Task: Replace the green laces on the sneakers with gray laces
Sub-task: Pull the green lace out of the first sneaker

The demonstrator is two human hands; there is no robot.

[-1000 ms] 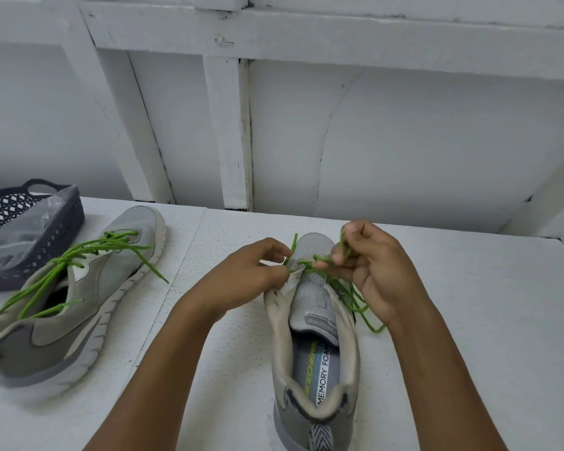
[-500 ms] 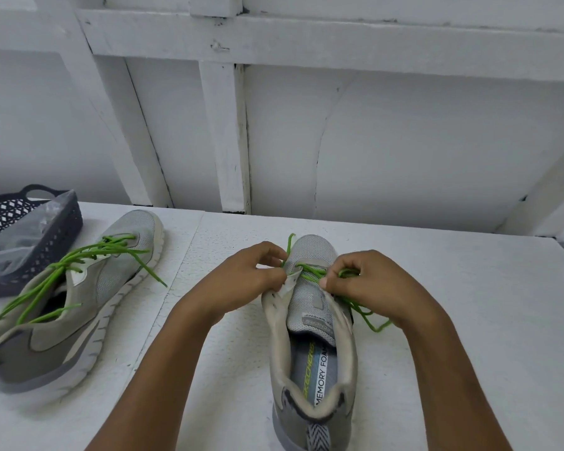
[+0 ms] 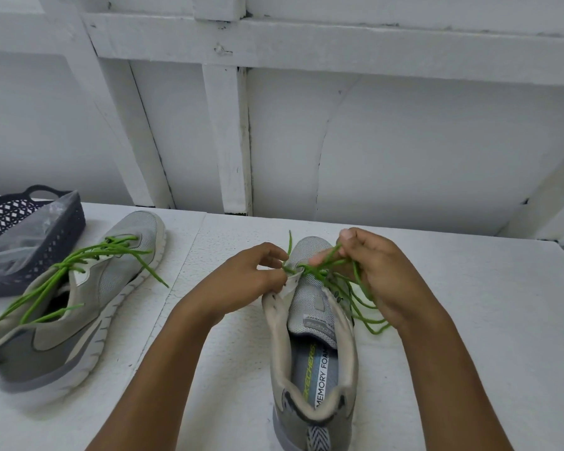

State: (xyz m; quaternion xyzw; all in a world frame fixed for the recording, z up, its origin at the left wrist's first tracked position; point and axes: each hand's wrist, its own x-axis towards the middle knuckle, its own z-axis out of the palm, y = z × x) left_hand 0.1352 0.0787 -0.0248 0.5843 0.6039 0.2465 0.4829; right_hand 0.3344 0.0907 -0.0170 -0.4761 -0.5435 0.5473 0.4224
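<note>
Basket [image 3: 46, 236] far left — one sneaker [image 3: 79, 304] beside it, other sneaker [image 3: 310, 346] right.

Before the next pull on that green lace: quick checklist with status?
1. Grip on lace: ok, right hand pinches green lace strands above the toe.
2. Shoe steadied: ok, left hand pinches the near sneaker at its left eyelet flap.
3. Upper eyelets cleared: ok, lace threaded only near the toe.
4. Lace fully out: not ok.
5. Other shoe unlaced: not ok, second sneaker has the second green lace threaded.
6. Gray laces at hand: cannot tell; none visible, and the plastic bag in the basket does not show its contents.
</note>
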